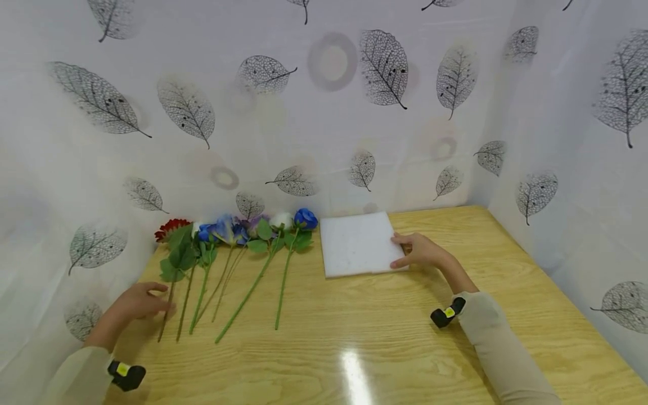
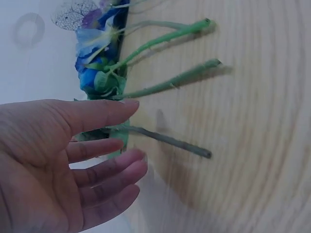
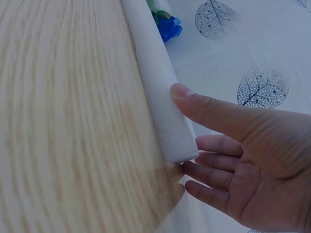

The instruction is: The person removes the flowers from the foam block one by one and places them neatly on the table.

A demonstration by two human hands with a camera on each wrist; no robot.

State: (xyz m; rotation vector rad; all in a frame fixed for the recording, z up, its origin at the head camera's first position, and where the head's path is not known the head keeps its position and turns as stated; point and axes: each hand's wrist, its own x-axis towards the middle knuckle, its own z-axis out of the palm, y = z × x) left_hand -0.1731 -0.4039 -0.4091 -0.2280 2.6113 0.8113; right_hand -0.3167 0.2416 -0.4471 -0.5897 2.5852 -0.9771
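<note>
My left hand (image 1: 144, 301) hovers beside the lower stems at the left end of a row of artificial flowers. Its fingers are loosely spread, with a brown-green stem (image 2: 180, 143) just past the fingertips in the left wrist view. On the right, my right hand (image 1: 417, 251) is at the right edge of a white foam board (image 1: 354, 244) lying flat on the table. The thumb (image 3: 182, 91) rests on the board near its corner, and the relaxed fingers touch its side edge.
The row includes a red flower (image 1: 171, 229), a pale blue lily (image 1: 225, 228), a white bloom (image 1: 282, 220) and a blue rose (image 1: 306, 219), with stems toward me. The wooden table (image 1: 374, 326) meets a leaf-printed curtain (image 1: 324, 124) at the back and sides.
</note>
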